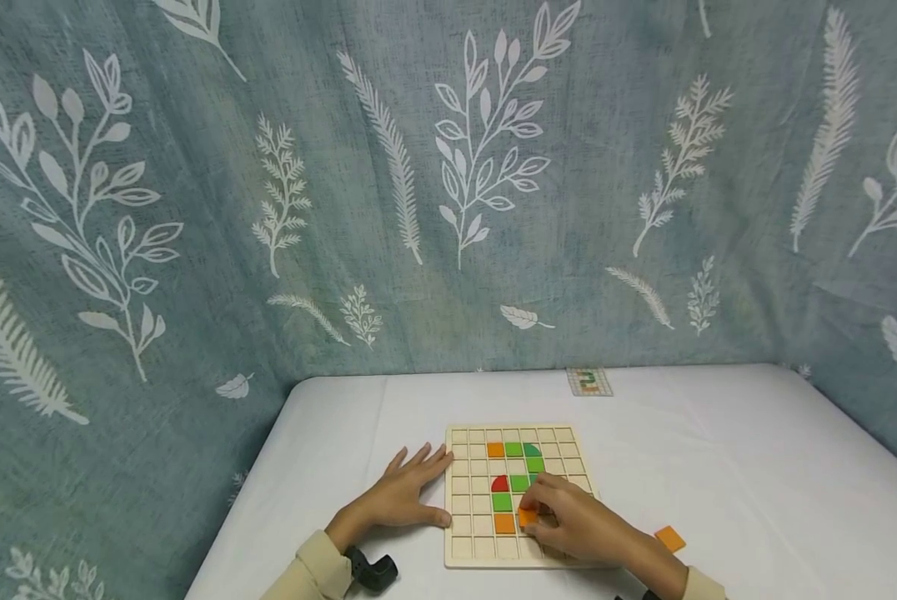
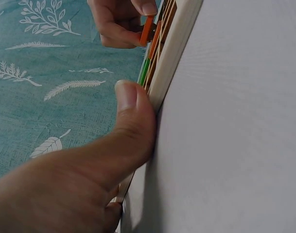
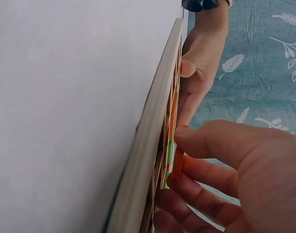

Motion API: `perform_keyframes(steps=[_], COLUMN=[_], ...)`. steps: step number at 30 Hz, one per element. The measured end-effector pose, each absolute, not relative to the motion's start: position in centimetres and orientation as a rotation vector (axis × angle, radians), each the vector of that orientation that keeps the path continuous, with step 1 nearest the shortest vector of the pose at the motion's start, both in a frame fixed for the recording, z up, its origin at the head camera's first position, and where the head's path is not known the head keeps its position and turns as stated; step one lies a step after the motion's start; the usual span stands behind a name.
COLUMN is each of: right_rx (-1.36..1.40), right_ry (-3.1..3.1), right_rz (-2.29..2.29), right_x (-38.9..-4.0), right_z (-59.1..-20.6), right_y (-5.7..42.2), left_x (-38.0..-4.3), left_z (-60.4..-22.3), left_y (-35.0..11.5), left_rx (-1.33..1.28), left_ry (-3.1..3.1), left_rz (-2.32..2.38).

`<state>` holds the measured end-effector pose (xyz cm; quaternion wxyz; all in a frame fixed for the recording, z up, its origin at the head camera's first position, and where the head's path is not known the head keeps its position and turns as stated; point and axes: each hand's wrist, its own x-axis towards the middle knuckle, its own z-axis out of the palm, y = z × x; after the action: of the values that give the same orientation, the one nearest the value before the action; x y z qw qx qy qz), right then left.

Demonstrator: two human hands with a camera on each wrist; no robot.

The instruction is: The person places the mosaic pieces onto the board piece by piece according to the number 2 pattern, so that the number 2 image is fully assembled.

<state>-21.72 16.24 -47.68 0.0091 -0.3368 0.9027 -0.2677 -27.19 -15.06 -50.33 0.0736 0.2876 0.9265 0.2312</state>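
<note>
A square wooden grid board point(image 1: 462, 550) lies on the white table, with orange, green and red tiles set in some of its cells. My right hand point(image 1: 579, 518) pinches an orange square tile point(image 1: 528, 517) between thumb and fingers, just above the board's lower middle. In the right wrist view that orange tile point(image 3: 178, 162) stands tilted on edge over the cells. My left hand point(image 1: 403, 492) rests at the board's left edge, fingers spread, its thumb point(image 2: 133, 109) against the wooden rim. A red quarter-round tile point(image 1: 499, 483) and a green tile point(image 1: 502, 502) sit left of the right hand.
Another orange tile point(image 1: 669, 538) lies on the table right of the board. A small pattern card point(image 1: 589, 382) is at the table's far edge. The white tabletop point(image 1: 343, 433) ends at a leaf-printed cloth backdrop point(image 1: 418, 317).
</note>
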Motion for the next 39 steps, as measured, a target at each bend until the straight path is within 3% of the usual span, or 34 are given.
perform_keyframes(steps=[39], right_rx=[-1.047], right_ry=[2.779], right_rz=[-0.877], right_x=[-21.64], right_z=[-47.5], right_y=[16.29], left_x=[-27.35], left_z=[-50.63], left_y=[-15.07], left_rx=[0.858], left_ry=[2.768], left_rz=[0.706])
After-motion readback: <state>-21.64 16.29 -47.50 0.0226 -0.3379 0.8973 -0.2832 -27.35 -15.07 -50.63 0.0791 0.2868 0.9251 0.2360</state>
